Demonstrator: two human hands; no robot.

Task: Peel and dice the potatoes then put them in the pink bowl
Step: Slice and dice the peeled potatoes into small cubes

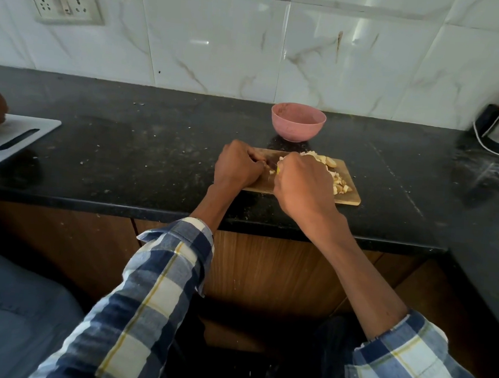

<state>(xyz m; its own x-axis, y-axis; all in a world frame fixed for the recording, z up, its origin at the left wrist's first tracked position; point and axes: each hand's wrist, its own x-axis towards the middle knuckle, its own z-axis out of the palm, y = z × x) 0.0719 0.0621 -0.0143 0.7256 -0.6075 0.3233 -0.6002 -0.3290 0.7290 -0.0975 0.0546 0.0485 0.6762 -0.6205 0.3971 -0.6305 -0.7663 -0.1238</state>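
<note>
1. The worktop (156, 152) is dark polished stone. I judge it hard and slick, so anything set on it can slide under sideways force.
2. The wooden cutting board (346, 197) lies flat near the front edge of the worktop. I judge it light and stiff. It should be steadied from above, not by its edges.
3. The pink bowl (298, 122) stands upright just behind the board, apart from it. It appears empty. I judge it light plastic and easy to tip, so I would take it by the rim or wall.
4. My left hand (238, 166) is curled closed at the left end of the board. A dark object, probably a knife, shows beside it. I cannot tell the grip.
5. My right hand (303, 182) is curled over a pale potato piece near the board's middle. The fingertips are hidden.
6. The diced potato (339, 181) is heaped on the board's right half. I judge the pieces firm, wet and slippery. They are best scooped or scraped together, not pinched singly.
</note>
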